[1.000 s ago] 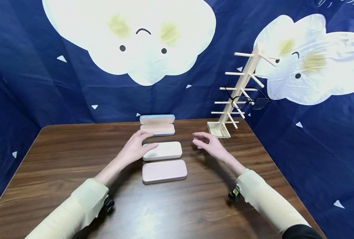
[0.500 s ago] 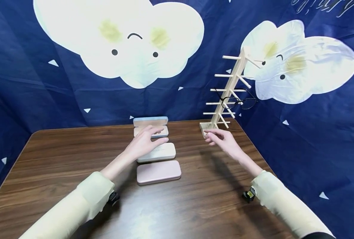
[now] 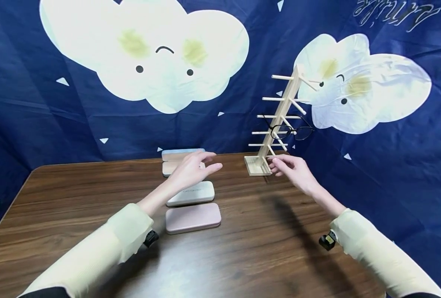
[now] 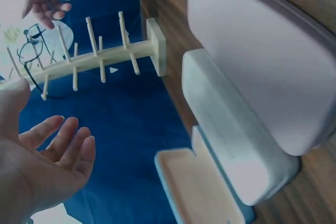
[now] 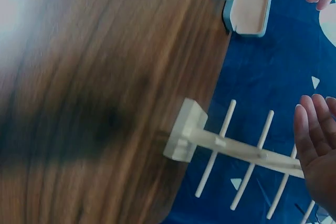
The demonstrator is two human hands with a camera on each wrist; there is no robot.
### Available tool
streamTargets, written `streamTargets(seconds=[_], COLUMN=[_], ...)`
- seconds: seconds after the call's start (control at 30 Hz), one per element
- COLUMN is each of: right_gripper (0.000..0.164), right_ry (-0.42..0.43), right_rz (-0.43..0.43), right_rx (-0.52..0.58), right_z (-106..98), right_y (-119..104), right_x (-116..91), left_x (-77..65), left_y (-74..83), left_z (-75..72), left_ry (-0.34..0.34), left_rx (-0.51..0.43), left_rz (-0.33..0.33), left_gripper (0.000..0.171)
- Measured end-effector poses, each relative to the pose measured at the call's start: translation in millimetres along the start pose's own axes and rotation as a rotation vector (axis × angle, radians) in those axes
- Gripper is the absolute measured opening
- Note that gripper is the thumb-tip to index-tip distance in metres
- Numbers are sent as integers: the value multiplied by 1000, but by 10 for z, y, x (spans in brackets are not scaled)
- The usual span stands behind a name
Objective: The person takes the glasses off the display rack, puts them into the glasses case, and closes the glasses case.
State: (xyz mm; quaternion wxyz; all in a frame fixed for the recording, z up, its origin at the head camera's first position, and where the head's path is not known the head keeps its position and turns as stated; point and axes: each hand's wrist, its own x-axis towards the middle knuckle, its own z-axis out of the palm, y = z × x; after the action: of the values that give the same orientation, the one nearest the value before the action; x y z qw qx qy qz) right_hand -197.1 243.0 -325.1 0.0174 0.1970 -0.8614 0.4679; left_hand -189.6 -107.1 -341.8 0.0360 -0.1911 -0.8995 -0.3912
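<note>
My left hand (image 3: 191,169) hovers over the white glasses case (image 3: 194,194) and partly hides the opened blue case (image 3: 181,155) behind it. Its fingers are relaxed, with nothing in them. My right hand (image 3: 294,170) hangs loosely curled just in front of the wooden glasses rack (image 3: 284,101); nothing shows in its grasp. Black-framed glasses (image 3: 294,132) hang on the rack's lower pegs, above the right hand. In the left wrist view, the blue case's pale lining (image 4: 202,182) shows no glasses in its visible part. Relaxed fingers of the right hand (image 5: 321,148) appear beside the rack in the right wrist view.
A pink glasses case (image 3: 193,218) lies closed in front of the white one on the brown wooden table (image 3: 250,248). The rack's square base (image 3: 255,169) stands at the table's back right. A blue cloth (image 3: 131,132) with cloud prints hangs behind.
My right hand has moved right and forward, up to the rack. The left hand has risen and shifted right above the cases. The head view has turned slightly; cases and glasses stay put.
</note>
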Motion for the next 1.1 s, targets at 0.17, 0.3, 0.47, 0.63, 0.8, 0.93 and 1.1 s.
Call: streamTargets(seconds=[0.17,0.3,0.47,0.63,0.8,0.93,1.1], right_gripper=[38,41,43,46,39,29,23], right_ry=[68,137,267,420,535,608,617], right_rz=[-26,-53,-85,-79,-37,13,87], right_rx=[-14,-25,-47,-55,-14,18,30], right_z=[-201,-368,-593,-811,-988,-1063,-1105], right_y=[-33,-64,-91,-90,-55,-46,-33], right_x=[15,35,45,39,69,118,205], left_x=[94,161,231,300,373,436,539], left_y=[141,249,383,491,592,671,732], left_z=[7,8,21,58,98,120,136], left_ry=[-1,-5,4,2,12,21,37], left_rx=[14,34,49,57,35,14,0], left_rz=[33,38,62,94,77,60,40], left_gripper=[57,58,56,55,54,52,49])
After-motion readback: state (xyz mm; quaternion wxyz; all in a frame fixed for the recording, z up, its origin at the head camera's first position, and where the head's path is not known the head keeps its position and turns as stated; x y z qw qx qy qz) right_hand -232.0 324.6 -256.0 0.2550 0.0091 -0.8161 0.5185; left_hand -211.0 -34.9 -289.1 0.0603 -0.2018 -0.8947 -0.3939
